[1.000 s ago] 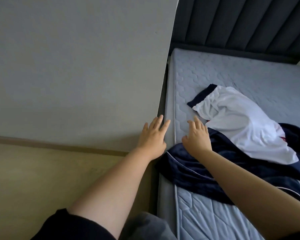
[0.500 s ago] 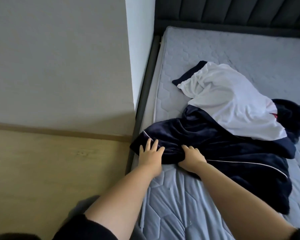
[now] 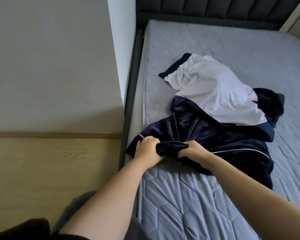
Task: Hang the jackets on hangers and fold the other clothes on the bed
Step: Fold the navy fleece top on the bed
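A dark navy fleece garment [image 3: 229, 141] with thin white piping lies crumpled on the grey quilted mattress [image 3: 189, 201], its near corner hanging over the left edge. My left hand [image 3: 145, 149] and my right hand [image 3: 191, 149] both grip a bunched fold of its near hem, fingers curled into the fabric. A white garment [image 3: 213, 90] with a navy band lies on top of the dark one, farther up the bed.
The dark bed frame rail [image 3: 130, 101] runs along the mattress's left side, with a padded headboard [image 3: 215, 7] at the top. A grey wall [image 3: 50, 66] and wooden floor [image 3: 50, 170] lie to the left.
Both hands have gone from lying flat on the dark garment's near edge to curling into it and bunching the fabric between them. The view has shifted slightly.
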A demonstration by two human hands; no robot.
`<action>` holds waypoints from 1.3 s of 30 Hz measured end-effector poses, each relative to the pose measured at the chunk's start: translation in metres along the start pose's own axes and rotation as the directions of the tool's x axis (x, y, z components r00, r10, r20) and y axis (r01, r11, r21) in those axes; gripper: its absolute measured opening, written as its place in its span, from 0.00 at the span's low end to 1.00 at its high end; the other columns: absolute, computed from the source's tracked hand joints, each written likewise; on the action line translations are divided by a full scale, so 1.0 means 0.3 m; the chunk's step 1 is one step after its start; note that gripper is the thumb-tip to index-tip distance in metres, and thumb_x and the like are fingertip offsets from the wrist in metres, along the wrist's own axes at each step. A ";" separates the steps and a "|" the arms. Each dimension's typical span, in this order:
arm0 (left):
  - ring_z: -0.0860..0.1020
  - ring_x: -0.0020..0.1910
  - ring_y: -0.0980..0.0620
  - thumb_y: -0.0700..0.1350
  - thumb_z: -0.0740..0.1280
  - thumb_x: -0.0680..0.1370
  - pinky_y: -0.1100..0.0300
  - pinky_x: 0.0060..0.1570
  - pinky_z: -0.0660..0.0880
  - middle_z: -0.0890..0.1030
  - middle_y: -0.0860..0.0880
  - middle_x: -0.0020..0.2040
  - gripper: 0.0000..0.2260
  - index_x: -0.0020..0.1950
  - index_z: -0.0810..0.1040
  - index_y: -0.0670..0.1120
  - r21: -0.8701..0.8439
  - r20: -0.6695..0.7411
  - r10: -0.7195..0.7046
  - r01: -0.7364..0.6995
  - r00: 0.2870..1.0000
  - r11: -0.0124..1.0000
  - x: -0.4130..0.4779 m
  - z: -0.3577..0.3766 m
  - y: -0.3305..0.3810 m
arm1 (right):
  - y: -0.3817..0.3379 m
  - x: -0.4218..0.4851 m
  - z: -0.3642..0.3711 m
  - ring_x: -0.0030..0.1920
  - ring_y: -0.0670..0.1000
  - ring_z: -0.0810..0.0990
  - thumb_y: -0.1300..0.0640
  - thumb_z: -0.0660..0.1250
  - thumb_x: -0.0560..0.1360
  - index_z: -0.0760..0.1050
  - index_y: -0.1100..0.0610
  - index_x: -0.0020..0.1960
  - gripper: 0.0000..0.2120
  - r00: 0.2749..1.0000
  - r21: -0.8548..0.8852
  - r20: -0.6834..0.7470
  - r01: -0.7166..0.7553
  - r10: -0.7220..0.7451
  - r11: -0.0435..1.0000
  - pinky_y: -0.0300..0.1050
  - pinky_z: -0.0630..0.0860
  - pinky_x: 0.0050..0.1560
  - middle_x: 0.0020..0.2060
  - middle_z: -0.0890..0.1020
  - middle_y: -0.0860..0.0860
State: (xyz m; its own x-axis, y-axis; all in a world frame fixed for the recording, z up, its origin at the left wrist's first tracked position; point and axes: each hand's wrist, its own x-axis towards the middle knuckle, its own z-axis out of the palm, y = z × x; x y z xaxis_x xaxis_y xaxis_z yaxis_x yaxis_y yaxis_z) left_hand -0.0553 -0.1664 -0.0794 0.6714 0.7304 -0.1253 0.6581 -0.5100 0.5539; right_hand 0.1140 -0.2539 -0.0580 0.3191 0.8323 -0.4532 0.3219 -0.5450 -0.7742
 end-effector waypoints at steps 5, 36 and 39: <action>0.76 0.42 0.47 0.37 0.68 0.61 0.60 0.41 0.71 0.79 0.45 0.41 0.16 0.49 0.81 0.42 -0.742 0.343 -0.108 0.340 0.933 0.578 -0.056 -0.083 0.014 | -0.013 0.022 -0.038 0.61 0.56 0.68 0.52 0.74 0.65 0.63 0.54 0.68 0.36 0.969 -0.713 -0.089 0.099 -0.229 0.694 0.50 0.68 0.57 0.62 0.68 0.54; 0.72 0.66 0.43 0.64 0.52 0.78 0.48 0.66 0.66 0.72 0.43 0.69 0.29 0.70 0.70 0.47 -0.836 0.215 -0.389 -0.037 0.896 -0.547 -0.153 -0.177 -0.035 | -0.487 0.005 0.183 0.68 0.53 0.67 0.43 0.62 0.77 0.63 0.58 0.70 0.29 0.914 -0.300 -0.197 0.289 -0.355 0.909 0.50 0.65 0.67 0.69 0.68 0.56; 0.61 0.73 0.42 0.60 0.52 0.81 0.49 0.72 0.56 0.59 0.44 0.76 0.28 0.77 0.56 0.47 -0.965 0.238 -0.757 0.063 0.609 -0.253 -0.127 -0.168 -0.034 | -0.277 0.050 0.105 0.76 0.55 0.48 0.39 0.65 0.72 0.54 0.54 0.74 0.38 0.904 -0.743 -0.303 -0.026 -0.301 0.669 0.62 0.50 0.71 0.76 0.51 0.55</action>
State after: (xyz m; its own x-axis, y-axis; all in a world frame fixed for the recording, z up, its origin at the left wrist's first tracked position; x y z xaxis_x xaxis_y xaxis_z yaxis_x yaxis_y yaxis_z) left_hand -0.1049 -0.1662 -0.0386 -0.0079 0.7225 -0.6913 -0.4529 0.6138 0.6467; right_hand 0.0638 -0.1930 -0.0145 0.4618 0.8860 -0.0423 0.8691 -0.4615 -0.1780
